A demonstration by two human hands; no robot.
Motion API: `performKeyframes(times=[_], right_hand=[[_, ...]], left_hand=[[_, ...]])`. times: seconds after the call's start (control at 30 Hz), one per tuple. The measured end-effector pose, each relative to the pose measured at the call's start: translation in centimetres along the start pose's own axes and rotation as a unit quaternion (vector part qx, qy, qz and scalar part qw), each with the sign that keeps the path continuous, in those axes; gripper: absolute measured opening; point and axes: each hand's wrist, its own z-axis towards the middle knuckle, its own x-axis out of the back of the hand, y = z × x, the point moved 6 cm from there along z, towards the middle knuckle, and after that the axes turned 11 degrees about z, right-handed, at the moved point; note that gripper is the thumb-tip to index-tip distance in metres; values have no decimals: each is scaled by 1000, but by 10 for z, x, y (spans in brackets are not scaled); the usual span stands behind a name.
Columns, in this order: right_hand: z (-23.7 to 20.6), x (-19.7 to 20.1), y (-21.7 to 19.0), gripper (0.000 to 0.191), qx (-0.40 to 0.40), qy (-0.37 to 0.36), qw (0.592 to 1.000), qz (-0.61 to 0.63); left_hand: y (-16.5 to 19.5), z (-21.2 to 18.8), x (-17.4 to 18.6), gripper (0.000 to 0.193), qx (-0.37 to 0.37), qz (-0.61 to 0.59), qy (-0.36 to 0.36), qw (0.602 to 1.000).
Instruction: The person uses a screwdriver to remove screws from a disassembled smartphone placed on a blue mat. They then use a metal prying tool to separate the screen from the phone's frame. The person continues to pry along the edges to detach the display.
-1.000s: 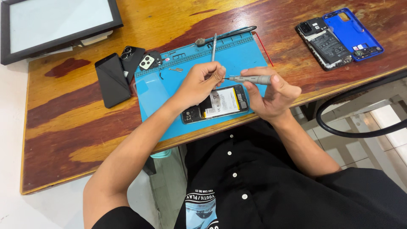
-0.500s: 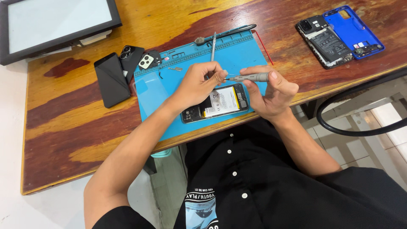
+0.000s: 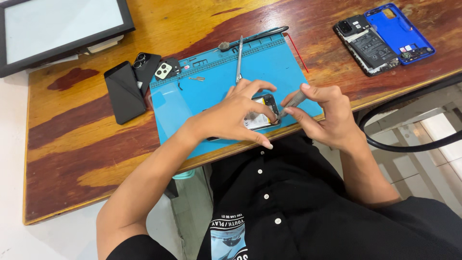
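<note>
At the table's front edge, on the blue mat (image 3: 202, 101), the left hand (image 3: 233, 118) pins an opened phone (image 3: 262, 115); the right hand (image 3: 325, 113) pinches a grey screwdriver (image 3: 293, 102) into it, bare mat behind.

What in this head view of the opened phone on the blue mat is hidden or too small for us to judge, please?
- Opened phone: mostly covered by the left hand.
- Tip of the grey tool in the right hand: too small to see whether it touches the phone.
- Framed panel: cut off by the top edge.
</note>
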Motion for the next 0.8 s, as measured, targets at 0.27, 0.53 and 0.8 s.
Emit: performKeyframes(times=[0.27,0.53,0.8], right_hand=[[5,-5,-9,58,7,-16,998,-55],[7,-11,-15,69,30,-56,997,-49],[14,-8,-22,54,-10,-86,996,38]], left_hand=[[0,1,-2,52,-6,4,9,1000],[-4,1,-8,52,2,9,24,1000],[2,5,-19,32,-9,68,56,996]])
